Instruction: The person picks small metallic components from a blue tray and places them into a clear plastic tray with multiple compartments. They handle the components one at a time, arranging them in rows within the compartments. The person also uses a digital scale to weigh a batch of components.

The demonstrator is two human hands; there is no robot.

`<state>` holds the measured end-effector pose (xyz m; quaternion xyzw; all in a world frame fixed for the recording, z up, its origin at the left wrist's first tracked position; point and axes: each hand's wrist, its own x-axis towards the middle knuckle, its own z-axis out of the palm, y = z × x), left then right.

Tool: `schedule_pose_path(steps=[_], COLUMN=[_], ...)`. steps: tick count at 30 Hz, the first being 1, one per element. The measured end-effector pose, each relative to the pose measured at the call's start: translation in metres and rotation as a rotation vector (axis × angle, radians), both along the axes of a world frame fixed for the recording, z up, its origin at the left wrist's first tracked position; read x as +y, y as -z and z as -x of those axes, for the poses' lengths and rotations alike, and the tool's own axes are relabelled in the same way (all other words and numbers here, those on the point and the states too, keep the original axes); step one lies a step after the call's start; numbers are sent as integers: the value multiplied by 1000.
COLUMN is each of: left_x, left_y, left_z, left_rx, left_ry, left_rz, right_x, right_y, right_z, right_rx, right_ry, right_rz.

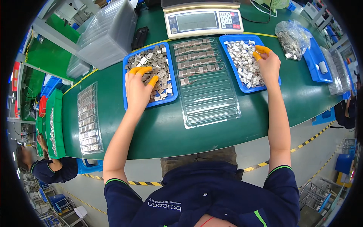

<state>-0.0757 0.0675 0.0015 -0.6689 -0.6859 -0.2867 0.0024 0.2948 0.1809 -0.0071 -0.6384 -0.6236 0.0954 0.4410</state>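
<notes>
My left hand [138,89], with yellow finger cots, rests over a blue tray [126,90] heaped with small grey metal connector shells [163,77]. Its thumb and fingers are apart among the shells, and no held piece shows. Over another blue tray [249,90], my right hand [269,65] reaches into small white-and-silver connector pieces [242,60]. Its cotted thumb and forefinger tips are a little apart; I see nothing between them. Between the trays lies a clear plastic blister tray [210,104]. Its far rows hold connector parts [196,60], while the near grooves are bare.
A digital scale [200,20] stands at the back, right of stacked clear trays [107,36]. A filled blister tray [89,121] lies left. At right are a bag of parts [291,41] and a blue bin [315,62]. Another person [53,166] works at far left.
</notes>
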Motion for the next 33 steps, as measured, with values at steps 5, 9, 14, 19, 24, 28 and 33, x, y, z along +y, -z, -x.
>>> schedule_pose_path(steps=[5, 9, 14, 19, 24, 28, 33], left_x=[11, 9, 5, -16, -25, -36, -28], left_y=[10, 14, 10, 11, 21, 6, -16], left_z=[-9, -12, -13, -20, -13, -36, -54], left_rx=[15, 65, 3, -531, -527, -1083, -1463], left_ry=[-61, -78, -94, 46, 249, 223, 228], left_rz=[18, -38, 0, 29, -112, -222, 59], right_x=[0, -3, 6, 2, 11, 1, -29], right_y=[2, -5, 11, 6, 8, -2, -39], right_z=[-2, 5, -1, 5, 1, 15, 52], right_rx=[60, 119, 222, 313, 525, 214, 461], right_ry=[-7, -39, -70, -81, -158, -136, -349], right_rz=[-40, 91, -2, -62, -162, -422, -330])
